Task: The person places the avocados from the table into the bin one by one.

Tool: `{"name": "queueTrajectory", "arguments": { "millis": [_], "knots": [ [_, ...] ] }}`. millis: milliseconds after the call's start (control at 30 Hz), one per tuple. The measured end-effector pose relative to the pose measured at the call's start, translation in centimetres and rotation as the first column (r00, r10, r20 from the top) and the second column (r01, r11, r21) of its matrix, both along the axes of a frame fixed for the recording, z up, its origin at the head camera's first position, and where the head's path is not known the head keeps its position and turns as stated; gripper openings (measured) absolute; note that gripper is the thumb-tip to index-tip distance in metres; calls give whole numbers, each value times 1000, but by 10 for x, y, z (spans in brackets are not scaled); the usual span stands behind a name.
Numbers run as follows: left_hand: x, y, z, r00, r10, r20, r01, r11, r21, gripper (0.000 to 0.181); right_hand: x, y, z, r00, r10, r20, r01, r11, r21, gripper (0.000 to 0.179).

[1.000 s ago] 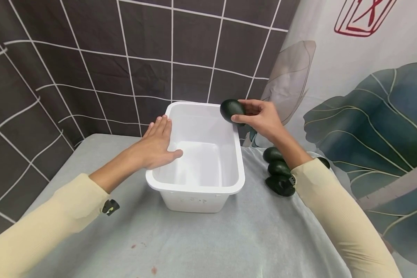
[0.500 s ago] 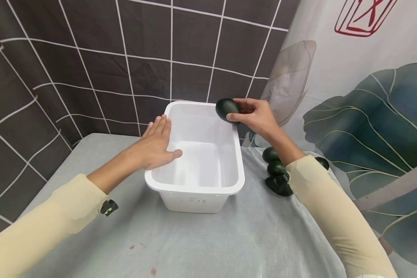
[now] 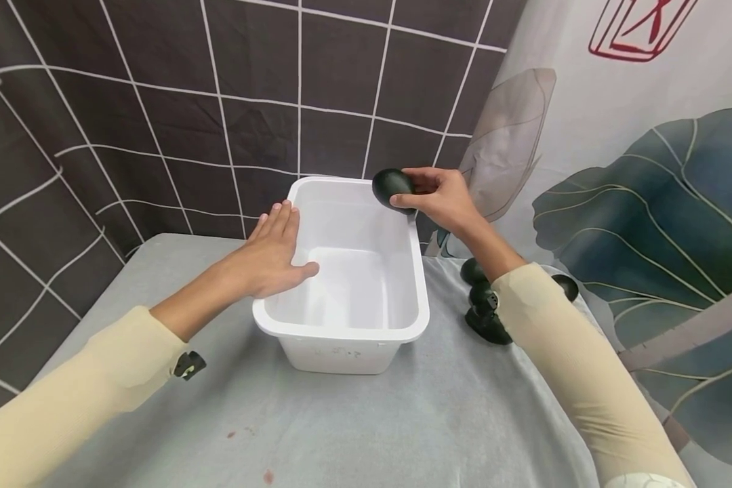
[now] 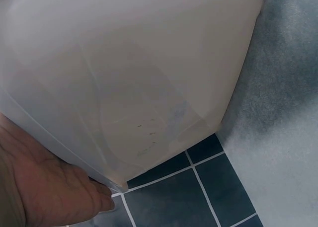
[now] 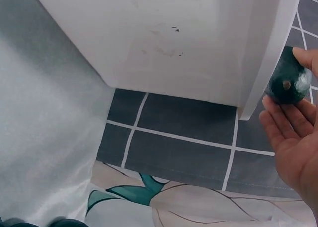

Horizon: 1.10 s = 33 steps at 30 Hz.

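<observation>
A white rectangular plastic basin (image 3: 344,352) stands on the grey cloth, and no contents show inside it. My left hand (image 3: 271,261) rests with straight fingers along its left rim, the thumb reaching over the inside. At the far right corner, my right hand (image 3: 444,198) pinches a dark green avocado (image 3: 392,189) between thumb and fingers, high by the rim. The right wrist view shows this avocado (image 5: 287,80) with its small stem scar, close beside the basin's edge. Several more avocados (image 3: 486,328) lie to the right of the basin, partly hidden behind the right forearm.
Grey cloth (image 3: 341,434) covers the table. A dark curtain (image 3: 256,135) with a white grid hangs close behind the basin. A white curtain (image 3: 585,135) with large blue-green leaves hangs at the right. One avocado (image 3: 566,287) lies beyond the right sleeve.
My right hand has moved the avocado a little left and slightly upward over the basin's far right corner. The left hand stays on the rim.
</observation>
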State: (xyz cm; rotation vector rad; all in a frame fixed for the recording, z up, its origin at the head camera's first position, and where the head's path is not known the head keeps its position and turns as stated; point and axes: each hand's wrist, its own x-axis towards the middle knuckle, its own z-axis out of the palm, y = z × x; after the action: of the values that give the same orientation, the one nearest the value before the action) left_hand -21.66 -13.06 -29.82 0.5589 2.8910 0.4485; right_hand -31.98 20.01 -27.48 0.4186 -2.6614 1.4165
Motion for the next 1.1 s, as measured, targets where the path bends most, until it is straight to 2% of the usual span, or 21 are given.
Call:
{"name": "queueTrajectory", "arguments": {
  "millis": [133,333,533,867,1100],
  "knots": [
    [0,0,0,1000,-4,-1,4,1000,0,109,-1,0,-2,1000,13,10,-13,1000,7,64],
    [-1,-2,-1,1000,-6,-5,6,1000,-5,110,-4,-2,-4,999,37,23,-37,999,-37,66],
    [-1,-2,0,1000,-1,-5,1,1000,-2,110,-3,0,-5,999,22,36,-21,999,-37,66],
    [-2,-1,-3,1000,-5,1,5,1000,0,109,5,10,-10,999,14,49,-12,999,-44,63],
    [-1,-1,-2,1000,-8,-2,8,1000,2,108,15,25,-10,999,-1,45,3,998,-56,63]
  ]
}}
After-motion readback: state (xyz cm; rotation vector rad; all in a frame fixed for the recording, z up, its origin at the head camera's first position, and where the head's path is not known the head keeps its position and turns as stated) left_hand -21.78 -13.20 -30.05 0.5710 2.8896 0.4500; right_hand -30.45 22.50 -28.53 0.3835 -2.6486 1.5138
